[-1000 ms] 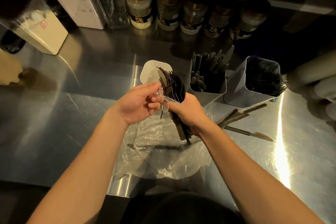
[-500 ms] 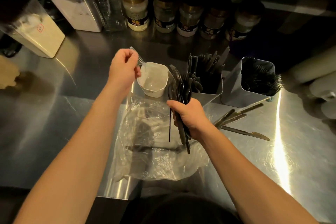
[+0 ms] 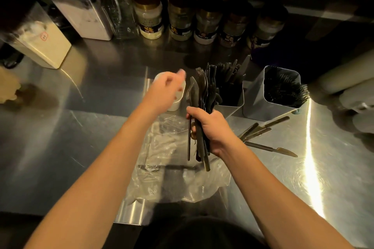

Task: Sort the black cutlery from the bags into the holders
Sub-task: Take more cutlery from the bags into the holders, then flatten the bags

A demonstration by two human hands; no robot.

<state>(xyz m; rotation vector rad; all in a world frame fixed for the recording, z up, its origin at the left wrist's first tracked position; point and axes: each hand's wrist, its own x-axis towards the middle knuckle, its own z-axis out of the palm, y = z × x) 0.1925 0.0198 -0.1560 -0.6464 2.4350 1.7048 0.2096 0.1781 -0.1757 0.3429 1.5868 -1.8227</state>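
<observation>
Head view. Steel worktop (image 3: 60, 147), dim warm light.

Right hand (image 3: 210, 129), frame centre: grip clenched round a bundle of black cutlery (image 3: 199, 107). Long axis near vertical in frame, tilted slightly; fork tines and knife blades point toward the top of the frame, handle ends toward the bottom, above a clear plastic bag (image 3: 172, 168) lying flat on the worktop.

Left hand (image 3: 166, 91), left of the bundle: blurred, fingers loosely spread, grip released, over a white cup (image 3: 178, 103).

Two grey holders, right of centre: nearer holder (image 3: 230, 105) with dark cutlery standing upright; farther holder (image 3: 263, 99) with black forks, tines fanned to the right.

Loose knives (image 3: 263, 133) on the worktop below the holders, lying diagonally.

Row of jars (image 3: 182, 16) along the top.
</observation>
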